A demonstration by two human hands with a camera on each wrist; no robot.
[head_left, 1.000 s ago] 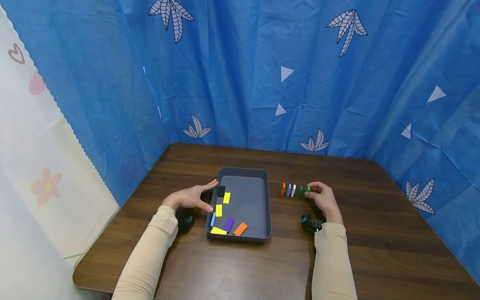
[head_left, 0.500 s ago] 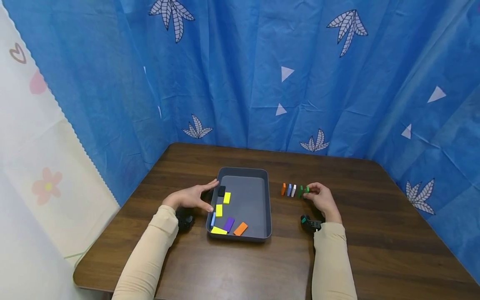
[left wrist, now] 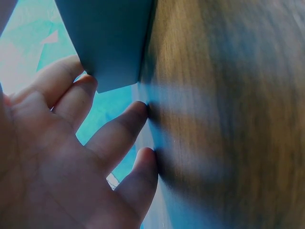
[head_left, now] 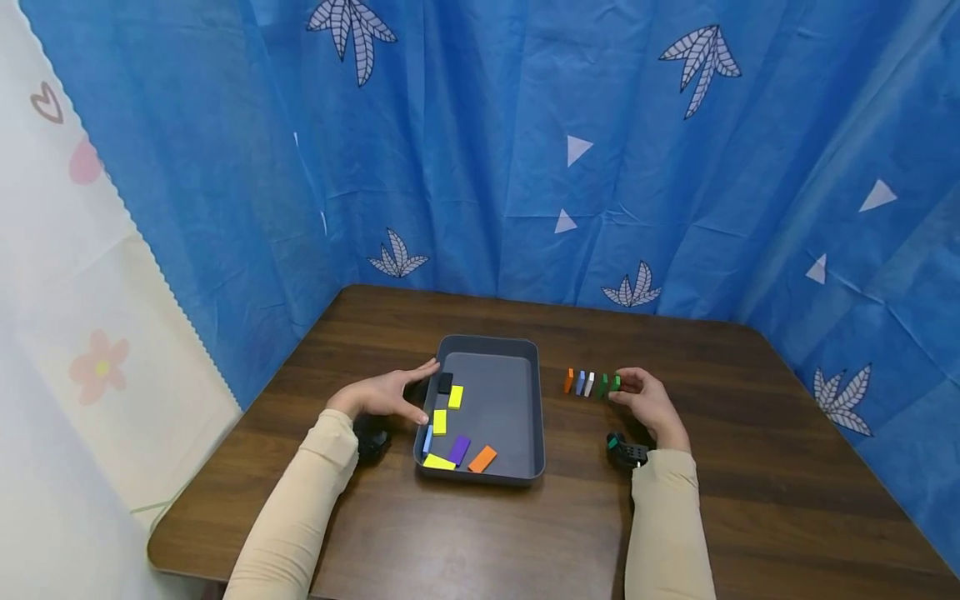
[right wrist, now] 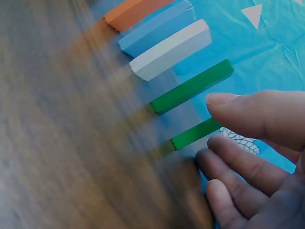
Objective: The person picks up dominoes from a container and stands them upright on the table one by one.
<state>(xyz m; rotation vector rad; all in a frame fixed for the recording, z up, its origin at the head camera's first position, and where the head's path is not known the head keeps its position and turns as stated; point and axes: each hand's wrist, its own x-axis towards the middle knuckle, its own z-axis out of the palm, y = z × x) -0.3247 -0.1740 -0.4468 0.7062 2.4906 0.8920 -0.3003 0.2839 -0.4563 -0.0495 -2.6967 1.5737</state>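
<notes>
- Little has moved over the last second: the right hand [head_left: 648, 400] has only eased a touch off the end of the domino row, and the whole view has shifted slightly.
- Nearest, its thumb and fingers now hang loosely curled around the last green domino [right wrist: 196, 133] without clearly pinching it; that piece stands upright on its own, so the placing looks finished.
- Next along, the row runs dark green domino [right wrist: 192, 87], white domino [right wrist: 170, 50], blue domino [right wrist: 156, 29], orange domino [right wrist: 136, 10], all upright and apart.
- Across the table [head_left: 720, 467], the left hand [head_left: 386, 395] is unchanged: straight fingers rest against the left wall of the grey tray [head_left: 534, 400], gripping nothing.
- Inside the tray, as before, lie the flat spare pieces, yellow [head_left: 454, 397], purple [head_left: 458, 450] and orange [head_left: 482, 458] among them.
</notes>
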